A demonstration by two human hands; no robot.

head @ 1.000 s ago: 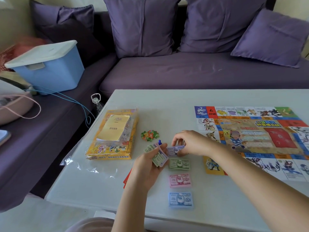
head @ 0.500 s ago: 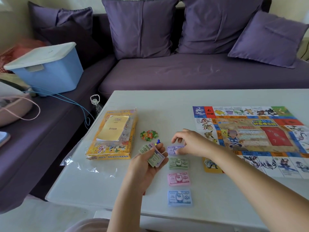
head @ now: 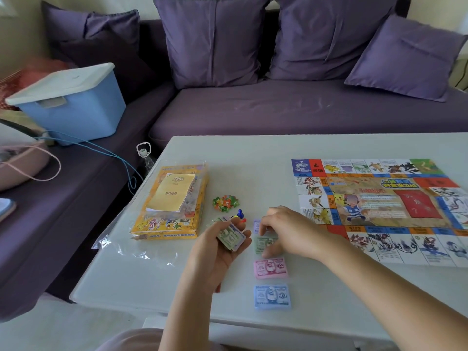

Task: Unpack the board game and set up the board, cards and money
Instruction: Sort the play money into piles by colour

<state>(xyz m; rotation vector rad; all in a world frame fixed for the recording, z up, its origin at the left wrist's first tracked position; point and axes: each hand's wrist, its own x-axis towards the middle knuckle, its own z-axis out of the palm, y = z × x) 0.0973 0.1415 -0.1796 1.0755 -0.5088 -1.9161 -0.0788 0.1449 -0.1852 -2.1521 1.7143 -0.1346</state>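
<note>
The game board [head: 379, 211] lies unfolded on the right of the white table [head: 253, 153]. Four piles of play money run in a column: purple [head: 256, 224], green [head: 260, 245], pink [head: 270, 268] and blue [head: 271, 297]. My left hand [head: 220, 252] grips a mixed stack of bills [head: 231, 236], palm up, just left of the column. Over the green pile, my right hand [head: 286, 231] has its fingers curled at the far edge and its thumb at the near edge. It partly hides the purple pile.
The yellow game box [head: 172, 219], with a booklet [head: 172, 195] on it, lies on clear wrapping at the left. Green-orange tokens [head: 225, 202] and a blue pawn [head: 239, 213] sit beside it. A purple sofa [head: 278, 110] with a blue bin [head: 73, 107] lies beyond.
My right hand laid a purple bill on the purple pile, then drew back toward me onto the green pile. My left hand kept its stack and barely moved.
</note>
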